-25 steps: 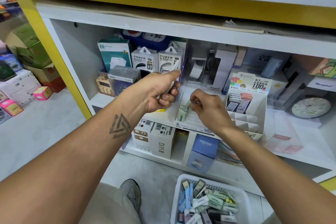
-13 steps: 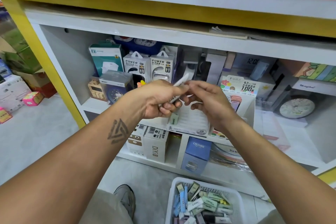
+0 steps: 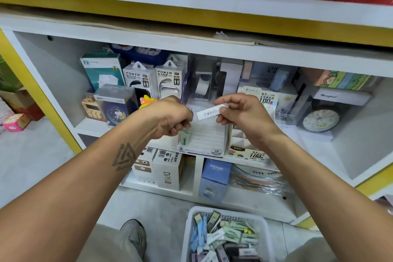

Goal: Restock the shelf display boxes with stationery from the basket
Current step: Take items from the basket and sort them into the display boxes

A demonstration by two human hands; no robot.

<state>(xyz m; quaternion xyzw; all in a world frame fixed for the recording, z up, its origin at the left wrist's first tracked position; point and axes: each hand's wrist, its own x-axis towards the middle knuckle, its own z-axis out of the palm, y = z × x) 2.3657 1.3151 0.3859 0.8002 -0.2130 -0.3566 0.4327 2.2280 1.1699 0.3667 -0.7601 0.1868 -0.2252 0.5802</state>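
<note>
My right hand pinches a small white pack with a barcode, held just above the white ribbed display box marked 2B on the middle shelf. My left hand hovers beside it at the box's left edge, fingers curled tight; only a sliver of white shows in its grip. A pale green pack stands in the box's left slot under my left fingers. The white basket on the floor at the bottom holds several green, blue, white and dark packs.
A second display box with dividers stands right of the first. Power bank boxes, clocks and tape dispensers fill the shelf behind. Boxes sit on the lower shelf. My shoe is left of the basket.
My right hand left the green pack in the display box, rose to my left hand, and took a white pack from it. It now holds that pack out to the right.
</note>
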